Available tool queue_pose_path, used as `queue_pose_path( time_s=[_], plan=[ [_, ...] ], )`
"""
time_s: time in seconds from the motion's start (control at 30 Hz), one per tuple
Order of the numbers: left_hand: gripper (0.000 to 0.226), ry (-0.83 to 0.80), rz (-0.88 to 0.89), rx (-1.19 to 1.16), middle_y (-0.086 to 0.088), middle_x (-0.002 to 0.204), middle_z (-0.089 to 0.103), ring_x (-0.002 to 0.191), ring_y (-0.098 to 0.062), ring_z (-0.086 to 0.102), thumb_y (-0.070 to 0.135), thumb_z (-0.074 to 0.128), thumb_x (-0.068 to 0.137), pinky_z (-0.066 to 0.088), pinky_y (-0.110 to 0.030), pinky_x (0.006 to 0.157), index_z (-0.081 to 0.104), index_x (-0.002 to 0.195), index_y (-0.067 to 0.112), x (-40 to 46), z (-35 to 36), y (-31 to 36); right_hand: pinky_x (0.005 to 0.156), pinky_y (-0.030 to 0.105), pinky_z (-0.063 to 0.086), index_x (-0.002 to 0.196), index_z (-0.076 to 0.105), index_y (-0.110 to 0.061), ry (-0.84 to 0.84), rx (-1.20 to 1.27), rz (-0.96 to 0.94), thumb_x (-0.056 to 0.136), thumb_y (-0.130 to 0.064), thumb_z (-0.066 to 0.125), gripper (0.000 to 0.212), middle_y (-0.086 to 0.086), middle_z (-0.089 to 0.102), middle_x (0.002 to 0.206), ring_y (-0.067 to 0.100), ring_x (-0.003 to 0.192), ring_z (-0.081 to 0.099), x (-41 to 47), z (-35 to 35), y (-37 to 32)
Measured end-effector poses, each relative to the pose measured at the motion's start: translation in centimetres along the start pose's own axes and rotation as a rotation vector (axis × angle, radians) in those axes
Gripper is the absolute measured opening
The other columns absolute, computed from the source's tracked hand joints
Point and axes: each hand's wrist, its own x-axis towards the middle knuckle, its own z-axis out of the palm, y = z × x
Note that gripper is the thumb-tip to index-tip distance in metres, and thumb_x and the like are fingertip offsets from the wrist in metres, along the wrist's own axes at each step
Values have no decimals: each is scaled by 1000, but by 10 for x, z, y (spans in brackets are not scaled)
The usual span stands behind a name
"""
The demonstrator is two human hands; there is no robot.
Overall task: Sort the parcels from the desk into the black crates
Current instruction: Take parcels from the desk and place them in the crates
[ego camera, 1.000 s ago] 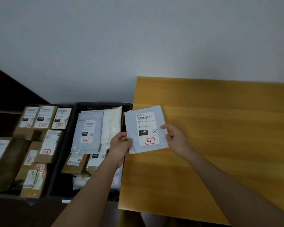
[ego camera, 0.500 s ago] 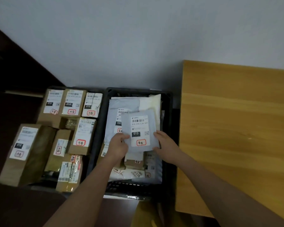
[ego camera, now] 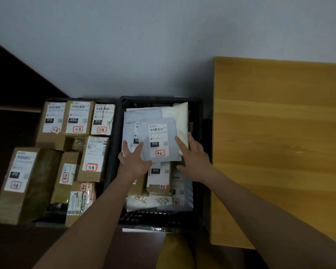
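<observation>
A small grey mailer (ego camera: pixel 170 141) with a white label marked 010 lies flat on top of the other parcels in the right black crate (ego camera: pixel 199 117). My left hand (ego camera: pixel 134 160) is spread at the mailer's lower left corner, fingers straight and touching its edge. My right hand (ego camera: pixel 194 156) is spread along its right edge, fingers straight. Neither hand curls around the mailer. The left black crate (ego camera: pixel 115 144) holds several brown cardboard boxes (ego camera: pixel 77 118) with white labels.
The wooden desk (ego camera: pixel 279 142) stands right of the crates, its visible top bare. A grey wall runs behind. Dark furniture sits at the far left. Larger grey and white mailers (ego camera: pixel 144 115) and small boxes lie under the small mailer.
Both hands carried the grey mailer from over the desk edge left into the right crate. Now it lies on the pile and the fingers have straightened off their grip.
</observation>
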Motion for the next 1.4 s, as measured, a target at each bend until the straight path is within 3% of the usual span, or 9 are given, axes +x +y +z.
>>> queue_pose_path(
  time_s=[0.23,0.5,0.77,1.13,1.4],
  plan=[
    [93,109,328,424,-1,159,-31,148,-38,-17,51,62,89,4,-57,118,-5,154,44,-27,0,64,114,64,-10,151,-22,-43,205,-212,39,93,-44,62,102,2,-37,157,36,146,-26,-44,-40,21],
    [110,100,648,634,3,156,-37,148,-36,-21,66,63,81,1,-58,117,-24,146,47,-75,39,170,113,67,-9,149,-25,-43,425,-233,198,89,-54,62,106,3,-33,158,37,147,-25,-114,-82,96],
    [109,123,826,753,3,155,-39,148,-35,-21,70,57,82,2,-58,118,-27,146,46,-145,120,283,113,68,-3,147,-26,-45,601,-166,370,86,-55,64,110,4,-29,160,37,148,-20,-211,-114,225],
    [88,-2,980,715,-2,162,-17,150,-34,-5,56,51,94,11,-54,119,-10,154,37,-277,331,426,115,65,11,153,-17,-39,657,28,614,96,-50,54,91,7,-18,162,36,150,-4,-379,-127,448],
    [80,-94,1094,764,-3,162,-11,149,-34,-2,47,50,98,14,-53,118,-6,155,35,-313,396,480,116,62,16,154,-6,-38,719,144,721,98,-46,52,81,8,-17,161,36,148,1,-422,-124,531]
  ],
)
